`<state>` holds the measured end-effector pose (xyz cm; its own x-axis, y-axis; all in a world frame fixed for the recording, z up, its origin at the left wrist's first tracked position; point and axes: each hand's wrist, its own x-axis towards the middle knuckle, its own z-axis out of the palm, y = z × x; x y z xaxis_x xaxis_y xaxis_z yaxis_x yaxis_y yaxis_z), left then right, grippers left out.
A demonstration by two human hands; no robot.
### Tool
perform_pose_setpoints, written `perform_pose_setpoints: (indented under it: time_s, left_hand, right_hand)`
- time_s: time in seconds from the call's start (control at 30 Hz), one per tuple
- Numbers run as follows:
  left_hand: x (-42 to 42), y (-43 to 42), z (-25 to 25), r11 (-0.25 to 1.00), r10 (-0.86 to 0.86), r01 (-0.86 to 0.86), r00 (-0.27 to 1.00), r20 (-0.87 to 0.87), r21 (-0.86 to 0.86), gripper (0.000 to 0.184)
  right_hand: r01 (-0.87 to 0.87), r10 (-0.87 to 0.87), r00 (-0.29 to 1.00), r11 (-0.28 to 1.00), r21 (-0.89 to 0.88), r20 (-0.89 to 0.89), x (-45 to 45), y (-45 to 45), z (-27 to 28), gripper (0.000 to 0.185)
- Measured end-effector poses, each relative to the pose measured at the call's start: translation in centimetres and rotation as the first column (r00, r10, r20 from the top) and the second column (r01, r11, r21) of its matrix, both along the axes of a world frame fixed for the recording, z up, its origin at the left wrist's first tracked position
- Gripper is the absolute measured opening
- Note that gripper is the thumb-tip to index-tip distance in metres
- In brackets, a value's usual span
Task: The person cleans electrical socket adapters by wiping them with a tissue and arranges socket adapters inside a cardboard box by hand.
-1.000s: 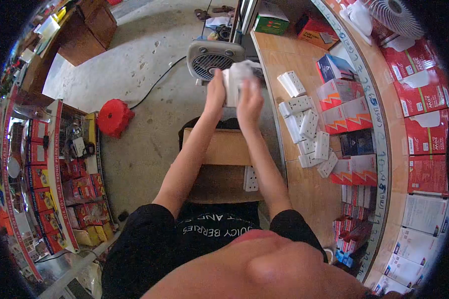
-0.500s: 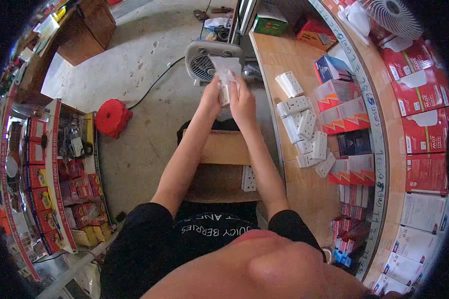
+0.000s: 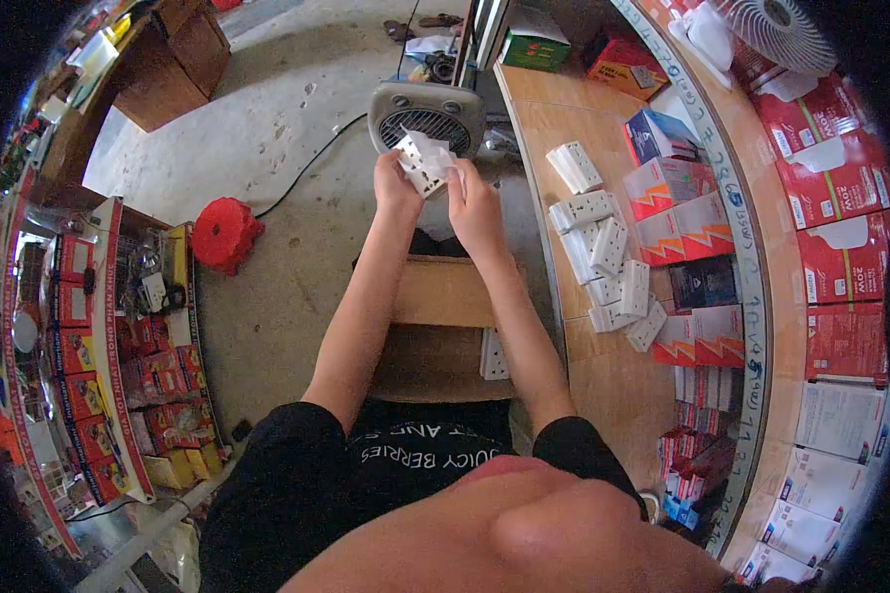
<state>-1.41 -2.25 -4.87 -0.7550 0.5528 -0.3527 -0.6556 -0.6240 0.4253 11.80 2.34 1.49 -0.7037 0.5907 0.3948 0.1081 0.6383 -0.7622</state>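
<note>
1. A white socket strip (image 3: 418, 177) was held out ahead above the floor (image 3: 297, 326), its long axis apparently slanting from far left to near right.
2. The left hand (image 3: 396, 188), nearer the strip, gripped its left edge, thumb on top.
3. The right hand (image 3: 477, 208), just right of the strip, pinched a thin whitish wrapper (image 3: 432, 151) that partly covered it.
4. An open cardboard box (image 3: 445, 287) sat below the forearms; more socket strips (image 3: 611, 247) lay piled on the tabletop (image 3: 603, 415) at right.

Blk shirt (image 3: 410, 484) says "JUICY BERRIES" upside-dn & red box (image 3: 843, 265) at far R reads "20W".
</note>
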Motion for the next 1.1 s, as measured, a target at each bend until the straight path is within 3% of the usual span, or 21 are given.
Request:
perform_pose_setpoints:
  time_s: [0.17, 0.3, 0.43, 0.5, 0.53, 0.57, 0.63, 0.67, 0.73, 0.83, 0.97, 1.07, 1.1]
  left_hand:
    - [0.1, -0.3, 1.0, 0.998, 0.061, -0.061, 0.998, 0.003, 0.016, 0.036]
    - [1.5, -0.4, 3.7, 0.995, -0.01, 0.023, 0.991, -0.137, 0.096, 0.031]
    - [2.6, -0.3, 5.6, 0.971, -0.002, 0.06, 0.97, -0.242, 0.232, 0.032]
    - [3.0, -0.7, 6.0, 0.931, -0.055, 0.123, 0.978, -0.201, 0.344, 0.034]
    - [3.3, -0.7, 6.2, 0.931, -0.057, 0.125, 0.978, -0.201, 0.344, 0.034]
    - [3.6, -0.6, 6.4, 0.92, -0.071, 0.15, 0.972, -0.223, 0.363, 0.037]
    - [3.9, -0.2, 6.3, 0.908, -0.08, 0.172, 0.966, -0.247, 0.381, 0.04]
    - [4.0, 0.0, 6.3, 0.935, -0.083, 0.175, 0.953, -0.291, 0.308, 0.042]
    - [4.3, 0.2, 6.8, 0.968, -0.091, 0.166, 0.932, -0.351, 0.189, 0.046]
    - [4.1, 0.2, 6.9, 0.969, -0.081, 0.16, 0.926, -0.369, 0.188, 0.047]
    - [3.9, -0.1, 6.7, 0.981, -0.068, 0.12, 0.947, -0.312, 0.151, 0.054]
    - [4.0, 0.1, 6.7, 0.996, -0.04, 0.065, 0.932, -0.36, 0.059, 0.06]
    - [3.7, 0.3, 6.6, 0.994, -0.049, 0.085, 0.893, -0.448, 0.062, 0.062]
  right_hand:
    - [-0.001, 0.003, 0.996, 1.0, 0.024, -0.086, 0.1, -0.5, 0.7, 0.022]
    - [0.085, -0.082, 0.977, 0.996, 0.005, -0.197, -0.1, -0.2, 0.7, 0.025]
    - [0.123, -0.162, 0.969, 0.971, -0.206, -0.186, 0.0, 1.0, -0.1, 0.028]
    - [-0.073, -0.297, 0.877, 0.694, -0.716, -0.377, -0.4, 1.4, -0.9, 0.031]
    - [-0.115, -0.321, 0.863, 0.628, -0.77, -0.39, -0.5, 1.8, -1.2, 0.032]
    - [-0.114, -0.322, 0.862, 0.628, -0.77, -0.39, -0.5, 1.9, -1.6, 0.032]
    - [-0.18, -0.389, 0.833, 0.482, -0.858, -0.394, -0.7, 1.9, -1.7, 0.034]
    - [-0.183, -0.386, 0.834, 0.481, -0.857, -0.395, -0.8, 1.9, -1.7, 0.034]
    - [-0.247, -0.447, 0.804, 0.348, -0.904, -0.392, -0.8, 1.9, -2.1, 0.036]
    - [-0.319, -0.387, 0.827, 0.273, -0.908, -0.407, -0.4, 2.1, -2.6, 0.037]
    - [-0.296, -0.396, 0.842, 0.23, -0.927, -0.367, -0.6, 1.6, -2.8, 0.037]
    - [-0.295, -0.394, 0.833, 0.279, -0.914, -0.389, -0.8, 1.5, -3.5, 0.037]
    - [-0.281, -0.389, 0.843, 0.269, -0.921, -0.371, -0.7, 1.4, -3.6, 0.036]
